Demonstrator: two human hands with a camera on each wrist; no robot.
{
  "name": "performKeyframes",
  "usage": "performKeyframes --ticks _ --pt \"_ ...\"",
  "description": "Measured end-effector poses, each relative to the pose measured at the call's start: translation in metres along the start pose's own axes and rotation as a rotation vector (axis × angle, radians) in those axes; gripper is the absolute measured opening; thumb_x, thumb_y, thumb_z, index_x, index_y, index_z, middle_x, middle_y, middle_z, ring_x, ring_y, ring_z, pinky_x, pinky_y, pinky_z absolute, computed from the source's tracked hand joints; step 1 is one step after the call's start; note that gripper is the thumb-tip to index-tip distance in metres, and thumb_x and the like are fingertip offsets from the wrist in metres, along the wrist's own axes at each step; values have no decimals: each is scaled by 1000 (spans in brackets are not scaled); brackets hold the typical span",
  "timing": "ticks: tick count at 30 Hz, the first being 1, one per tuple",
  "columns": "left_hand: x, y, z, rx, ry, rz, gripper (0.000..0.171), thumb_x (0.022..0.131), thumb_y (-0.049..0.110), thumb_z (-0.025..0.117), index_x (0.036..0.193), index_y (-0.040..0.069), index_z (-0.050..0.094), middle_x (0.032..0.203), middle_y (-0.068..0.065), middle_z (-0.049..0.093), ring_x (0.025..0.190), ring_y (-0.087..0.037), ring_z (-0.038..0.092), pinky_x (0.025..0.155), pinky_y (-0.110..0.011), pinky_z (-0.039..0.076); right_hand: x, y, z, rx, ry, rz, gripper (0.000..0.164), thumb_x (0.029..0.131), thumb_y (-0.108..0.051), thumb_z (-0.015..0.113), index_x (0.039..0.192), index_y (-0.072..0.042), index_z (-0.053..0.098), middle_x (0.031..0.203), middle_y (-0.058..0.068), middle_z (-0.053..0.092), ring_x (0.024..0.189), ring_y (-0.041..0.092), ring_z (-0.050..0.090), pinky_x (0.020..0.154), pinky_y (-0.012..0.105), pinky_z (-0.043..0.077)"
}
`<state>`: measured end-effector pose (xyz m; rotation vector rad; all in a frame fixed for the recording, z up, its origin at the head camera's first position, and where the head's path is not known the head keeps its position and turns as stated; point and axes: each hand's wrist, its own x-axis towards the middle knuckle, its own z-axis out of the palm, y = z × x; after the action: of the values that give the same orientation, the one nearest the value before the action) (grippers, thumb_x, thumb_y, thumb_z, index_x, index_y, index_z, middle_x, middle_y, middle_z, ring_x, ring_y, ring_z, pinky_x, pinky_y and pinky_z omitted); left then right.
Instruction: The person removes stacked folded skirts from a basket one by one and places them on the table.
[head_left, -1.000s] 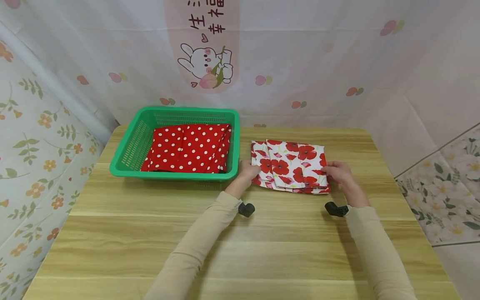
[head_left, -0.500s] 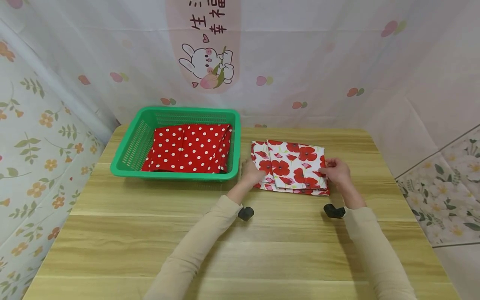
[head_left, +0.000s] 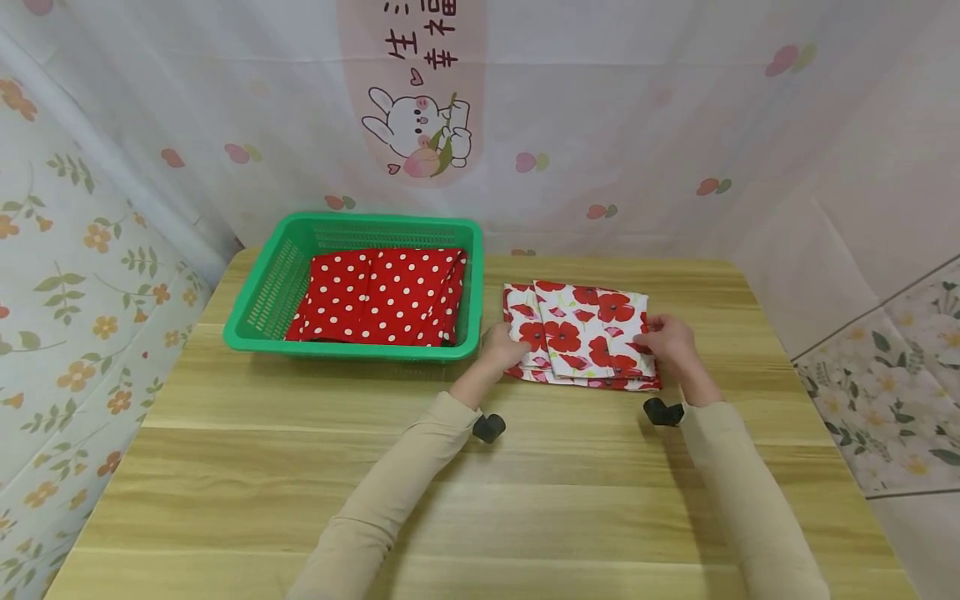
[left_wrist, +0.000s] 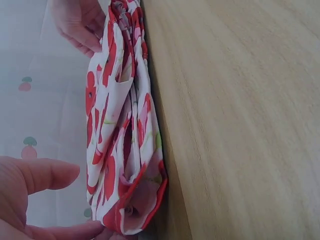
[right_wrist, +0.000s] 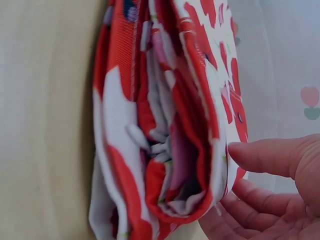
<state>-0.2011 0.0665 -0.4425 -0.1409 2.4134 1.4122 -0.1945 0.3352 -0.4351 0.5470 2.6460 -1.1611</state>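
A folded white cloth printed with red poppies lies on the wooden table, right of the middle. My left hand is at its left end; in the left wrist view the thumb stands off the cloth while fingertips touch the folded edge. At the opposite end my right hand pinches the cloth's edge. Close up in the right wrist view, the right thumb is against the upper layers, with the fingers by the end folds. Several layers show there, loosely stacked.
To the left stands a green plastic basket with a folded red polka-dot cloth inside. Its right wall is close to my left hand. A printed curtain hangs behind the table. Black wrist mounts stick out from both sleeves.
The left hand has shifted slightly over the cloth's left end, and its thumb has come further onto it. The right hand has moved slightly inward. The cloth stays nearly in place.
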Motion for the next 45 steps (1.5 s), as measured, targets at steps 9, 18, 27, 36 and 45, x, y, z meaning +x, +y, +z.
performKeyframes --ticks 9,18,27,36,45 --pt "2 2 0 -44 -19 -34 56 86 11 58 137 -4 42 139 -16 44 120 -25 44 102 -35 39 13 -5 -2 -31 -51 -29 54 89 -12 56 131 16 37 129 33 41 109 38 44 95 47 44" --pt "3 5 -2 -69 -33 -64 52 92 13 55 139 -3 39 140 -17 42 122 -25 43 103 -36 38 13 -7 -1 11 -58 -33 55 92 -16 54 133 16 34 131 33 38 112 38 41 99 48 39" --pt "-8 8 -8 105 -51 102 55 89 17 57 136 -8 40 136 -20 46 125 -29 42 104 -38 36 3 -32 11 4 92 -176 54 92 -16 55 134 13 37 133 32 41 119 43 41 99 52 38" --pt "-37 23 -43 -58 -221 278 31 95 11 53 122 -3 58 112 -15 63 103 -27 59 84 -31 50 -13 -71 27 86 33 -289 52 94 -17 55 137 7 38 135 28 42 120 40 43 94 50 44" --pt "-38 22 -94 -164 -148 296 28 95 13 54 119 -1 60 110 -16 65 100 -25 62 89 -34 48 -24 -104 46 125 -22 -414 47 94 -17 56 133 5 44 130 26 48 121 36 46 97 48 42"
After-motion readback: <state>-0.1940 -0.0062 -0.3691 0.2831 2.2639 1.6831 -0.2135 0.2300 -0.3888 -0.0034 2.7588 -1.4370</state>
